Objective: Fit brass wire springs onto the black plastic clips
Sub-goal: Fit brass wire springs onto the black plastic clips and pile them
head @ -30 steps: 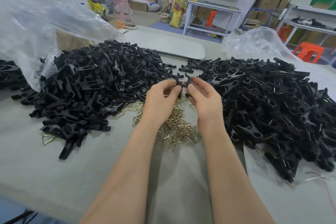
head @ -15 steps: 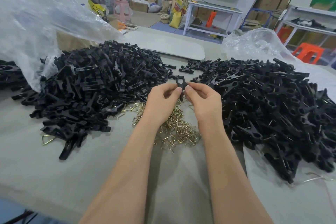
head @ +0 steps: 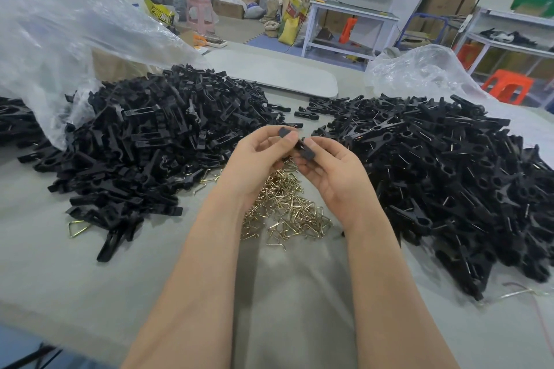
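Observation:
A black plastic clip [head: 300, 145] is held between both hands above the table's middle. My left hand [head: 254, 165] pinches its upper end with thumb and fingers. My right hand [head: 332, 171] grips its lower end, fingers curled round it. Whether a spring sits on this clip is hidden by the fingers. Under the hands lies a heap of brass wire springs [head: 287, 213]. A big pile of loose black clip halves [head: 156, 141] fills the left side. A pile of assembled clips [head: 449, 177] with wire showing lies on the right.
The grey table cloth [head: 75, 278] covers the work surface. A clear plastic bag [head: 60, 39] rises at the left, another [head: 419, 72] at the back right. One stray spring [head: 78, 227] lies by the left pile. A grey board [head: 269, 72] lies behind.
The two clip parts were brought together and stood upright between the fingertips; now the joined clip lies tilted, held at both ends, and both hands have turned palm-up.

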`<state>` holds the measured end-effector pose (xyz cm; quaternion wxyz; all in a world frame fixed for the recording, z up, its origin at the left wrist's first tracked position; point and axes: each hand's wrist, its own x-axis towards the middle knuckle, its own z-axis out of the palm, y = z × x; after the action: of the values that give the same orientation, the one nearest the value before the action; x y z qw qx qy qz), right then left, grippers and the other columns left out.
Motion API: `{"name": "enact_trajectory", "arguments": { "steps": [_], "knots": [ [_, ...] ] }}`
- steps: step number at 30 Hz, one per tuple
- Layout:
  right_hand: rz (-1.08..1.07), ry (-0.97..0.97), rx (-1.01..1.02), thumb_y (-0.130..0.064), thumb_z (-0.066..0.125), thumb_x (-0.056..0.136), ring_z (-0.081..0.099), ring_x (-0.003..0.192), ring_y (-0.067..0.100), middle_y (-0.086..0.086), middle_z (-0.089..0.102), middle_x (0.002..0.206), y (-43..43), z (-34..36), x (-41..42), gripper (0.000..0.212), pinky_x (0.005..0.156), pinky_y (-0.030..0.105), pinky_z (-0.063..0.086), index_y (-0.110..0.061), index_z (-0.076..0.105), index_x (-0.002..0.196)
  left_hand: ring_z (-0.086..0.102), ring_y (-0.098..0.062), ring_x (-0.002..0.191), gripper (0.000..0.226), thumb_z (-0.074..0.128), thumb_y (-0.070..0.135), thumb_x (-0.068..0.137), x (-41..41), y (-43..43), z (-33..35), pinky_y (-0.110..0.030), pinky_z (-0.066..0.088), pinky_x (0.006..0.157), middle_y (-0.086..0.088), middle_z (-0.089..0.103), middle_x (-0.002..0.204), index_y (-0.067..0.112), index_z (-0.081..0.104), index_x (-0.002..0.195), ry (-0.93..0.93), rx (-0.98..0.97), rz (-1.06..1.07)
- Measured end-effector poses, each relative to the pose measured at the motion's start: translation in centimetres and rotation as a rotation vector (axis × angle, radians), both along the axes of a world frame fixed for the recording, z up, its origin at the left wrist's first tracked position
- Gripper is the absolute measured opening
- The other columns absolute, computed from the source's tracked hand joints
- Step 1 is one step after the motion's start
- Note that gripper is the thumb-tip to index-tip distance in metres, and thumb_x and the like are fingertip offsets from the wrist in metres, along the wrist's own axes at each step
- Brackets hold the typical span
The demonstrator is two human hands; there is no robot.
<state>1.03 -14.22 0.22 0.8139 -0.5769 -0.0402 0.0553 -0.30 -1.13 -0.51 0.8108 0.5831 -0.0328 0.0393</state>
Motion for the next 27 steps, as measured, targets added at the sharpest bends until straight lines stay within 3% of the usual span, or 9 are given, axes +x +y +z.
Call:
{"name": "enact_trajectory", "arguments": {
  "steps": [2, 5, 8, 12, 15, 18, 21, 24, 27],
  "knots": [
    [-0.11, -0.016, -0.266, -0.021, 0.067, 0.087, 0.069, 0.074, 0.011, 0.0, 0.072, 0.081, 0.2, -0.4, 0.1, 0.031, 0.071, 0.024, 0.056, -0.006, 0.055, 0.112, 0.064, -0.01, 0.083, 0.011, 0.064, 0.01, 0.086, 0.1, 0.3, 0.2, -0.021, 0.053, 0.078, 0.0, 0.069, 0.085, 0.01, 0.066, 0.097, 0.019, -0.251, 0.076],
    [-0.068, -0.151, -1.044, -0.039, 0.072, 0.08, 0.06, 0.087, 0.007, -0.01, 0.062, 0.103, 0.5, -1.1, -0.2, 0.046, 0.08, 0.025, 0.048, -0.021, 0.055, 0.12, 0.068, -0.015, 0.094, 0.022, 0.063, 0.001, 0.084, 0.4, 1.2, 0.3, -0.022, 0.055, 0.084, -0.01, 0.069, 0.1, 0.0, 0.063, 0.105, 0.078, -0.738, 0.171],
    [0.053, -0.195, -1.345, -0.033, 0.071, 0.083, 0.056, 0.099, 0.018, 0.002, 0.058, 0.118, 2.3, -2.4, -0.6, 0.048, 0.09, 0.031, 0.045, -0.018, 0.055, 0.125, 0.069, -0.018, 0.09, 0.021, 0.064, -0.001, 0.083, 0.4, 1.6, 0.5, -0.021, 0.057, 0.076, -0.017, 0.067, 0.109, -0.005, 0.064, 0.103, 0.132, -0.952, 0.228],
    [-0.105, -0.325, -1.269, -0.026, 0.06, 0.09, 0.058, 0.096, 0.015, 0.0, 0.066, 0.108, 3.3, -2.6, -0.8, 0.02, 0.087, 0.029, 0.045, -0.018, 0.066, 0.108, 0.066, -0.015, 0.081, 0.016, 0.064, 0.008, 0.086, 0.1, 1.7, 0.4, -0.024, 0.057, 0.069, -0.012, 0.065, 0.095, -0.001, 0.063, 0.099, 0.177, -1.072, 0.201],
    [-0.137, -0.307, -1.013, -0.028, 0.062, 0.09, 0.057, 0.086, 0.005, -0.007, 0.07, 0.096, 2.5, -1.8, -0.6, 0.017, 0.082, 0.023, 0.044, -0.019, 0.073, 0.1, 0.064, -0.015, 0.087, 0.029, 0.062, 0.009, 0.087, 0.2, 1.8, 0.4, -0.023, 0.058, 0.072, -0.011, 0.066, 0.095, -0.002, 0.06, 0.114, 0.176, -1.111, 0.189],
    [-0.092, -0.269, -0.837, -0.028, 0.061, 0.091, 0.062, 0.084, 0.006, -0.013, 0.069, 0.086, 1.9, -1.2, -0.6, 0.018, 0.084, 0.025, 0.048, -0.019, 0.073, 0.101, 0.067, -0.022, 0.091, 0.042, 0.065, 0.0, 0.073, -0.1, 1.8, 0.6, -0.023, 0.058, 0.069, -0.019, 0.066, 0.101, -0.008, 0.058, 0.114, 0.139, -1.144, 0.109],
    [-0.087, -0.318, -0.813, -0.029, 0.059, 0.093, 0.062, 0.078, 0.006, -0.017, 0.067, 0.077, 1.6, -0.9, -0.6, 0.018, 0.077, 0.027, 0.048, -0.022, 0.073, 0.101, 0.068, -0.024, 0.09, 0.042, 0.063, -0.001, 0.072, -0.2, 1.7, 0.7, -0.022, 0.058, 0.068, -0.02, 0.066, 0.102, -0.008, 0.058, 0.113, 0.152, -1.131, 0.086],
    [-0.077, -0.33, -0.844, -0.028, 0.055, 0.095, 0.057, 0.068, 0.01, 0.001, 0.071, 0.078, 1.4, -0.9, -0.5, 0.015, 0.072, 0.036, 0.051, -0.029, 0.07, 0.092, 0.065, -0.02, 0.092, 0.035, 0.063, 0.003, 0.081, -0.1, 1.6, 0.4, -0.026, 0.058, 0.073, -0.016, 0.068, 0.102, -0.005, 0.059, 0.115, 0.171, -1.123, 0.101],
    [-0.04, -0.284, -0.831, -0.017, 0.054, 0.095, 0.065, 0.073, 0.013, -0.003, 0.069, 0.076, 1.4, -0.9, -0.5, 0.015, 0.08, 0.04, 0.056, -0.025, 0.067, 0.095, 0.055, -0.007, 0.083, 0.034, 0.061, 0.015, 0.09, 0.3, 1.5, 0.1, -0.018, 0.05, 0.07, -0.004, 0.067, 0.111, 0.007, 0.06, 0.122, 0.208, -0.953, 0.166]
  ]
}}
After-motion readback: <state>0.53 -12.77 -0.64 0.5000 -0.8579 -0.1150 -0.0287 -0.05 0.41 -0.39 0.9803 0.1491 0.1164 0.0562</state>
